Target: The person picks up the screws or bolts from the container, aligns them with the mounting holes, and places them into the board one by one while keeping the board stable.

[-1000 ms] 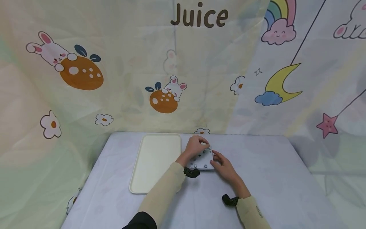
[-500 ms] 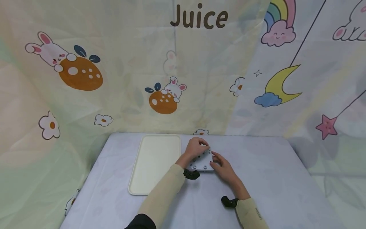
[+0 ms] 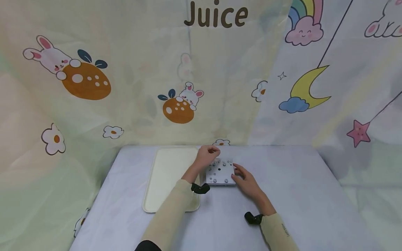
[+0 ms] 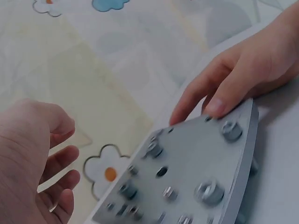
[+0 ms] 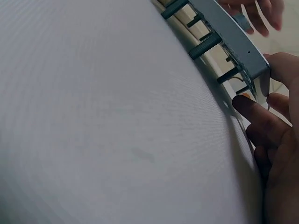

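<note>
A flat silver metal plate is studded with bolts and small screws of several sizes, and has a dark hole near its middle. From the right side my right hand holds the plate's edge, thumb at the top face and fingers lower down. In the right wrist view, threaded bolt shanks stick out beneath the plate. My left hand hovers just past the plate's far left corner, apart from it. Its fingers are loosely curled, and nothing shows between them and the thumb.
A cream rectangular tray lies left of the plate, partly under my left forearm. White cloth covers the table. Behind it hangs a printed curtain with rabbits and flowers.
My left hand has moved off the plate's far right part, to the left and slightly away, uncovering the bolts there. The right hand keeps its place at the plate's right edge.
</note>
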A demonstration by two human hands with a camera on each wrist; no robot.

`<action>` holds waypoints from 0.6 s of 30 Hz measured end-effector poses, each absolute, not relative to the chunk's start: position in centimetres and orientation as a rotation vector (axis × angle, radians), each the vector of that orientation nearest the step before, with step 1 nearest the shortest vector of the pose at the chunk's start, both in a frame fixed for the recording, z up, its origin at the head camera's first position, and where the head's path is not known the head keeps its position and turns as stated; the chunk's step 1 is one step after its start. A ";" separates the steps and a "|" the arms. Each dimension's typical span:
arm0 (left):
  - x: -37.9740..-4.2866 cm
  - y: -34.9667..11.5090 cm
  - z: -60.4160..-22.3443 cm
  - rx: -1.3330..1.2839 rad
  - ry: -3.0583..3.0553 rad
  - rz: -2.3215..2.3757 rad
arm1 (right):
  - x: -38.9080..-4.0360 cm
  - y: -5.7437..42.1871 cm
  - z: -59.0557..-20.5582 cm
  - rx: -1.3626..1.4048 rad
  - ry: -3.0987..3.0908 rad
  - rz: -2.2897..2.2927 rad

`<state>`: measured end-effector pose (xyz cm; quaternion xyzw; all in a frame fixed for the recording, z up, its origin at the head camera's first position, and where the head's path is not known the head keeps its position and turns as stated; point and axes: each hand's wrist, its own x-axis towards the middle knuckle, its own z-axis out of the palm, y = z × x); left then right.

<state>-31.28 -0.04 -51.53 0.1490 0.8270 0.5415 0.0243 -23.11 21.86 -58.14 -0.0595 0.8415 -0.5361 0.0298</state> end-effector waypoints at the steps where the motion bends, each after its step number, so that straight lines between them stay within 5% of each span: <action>1: -31.3 -0.7 -51.3 0.455 2.573 1.678 | -23.3 21.8 -58.1 -0.198 2.599 -1.663; 18: -27.4 -9.4 -52.2 0.526 2.742 1.503 | -23.3 23.2 -58.0 -0.181 2.641 -1.617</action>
